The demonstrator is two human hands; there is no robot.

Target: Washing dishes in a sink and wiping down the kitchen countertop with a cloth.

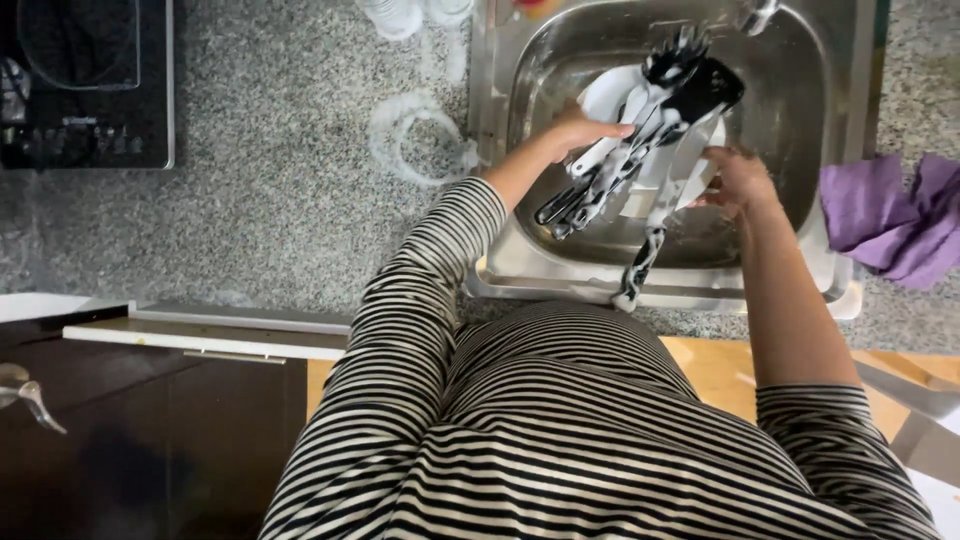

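Sink crowded around both hands, counter open to the left

The left hand (585, 132) is hemmed on its right by a bundle of soapy utensils (640, 130) and a white plate (610, 95); the right hand (735, 178) is boxed by the sink (500, 120) wall beyond it. Left of the left hand, bare counter (260, 200) is found, interrupted only by a foam ring (415, 140). A purple cloth (890, 220) lies right of the right hand.

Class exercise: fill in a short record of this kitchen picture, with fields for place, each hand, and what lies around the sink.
place: steel sink set in a speckled counter
left hand: grips a bunch of soapy black utensils over the sink
right hand: at the edge of a white plate behind the utensils
right of sink: purple cloth
far left: black cooktop
counter: foam ring
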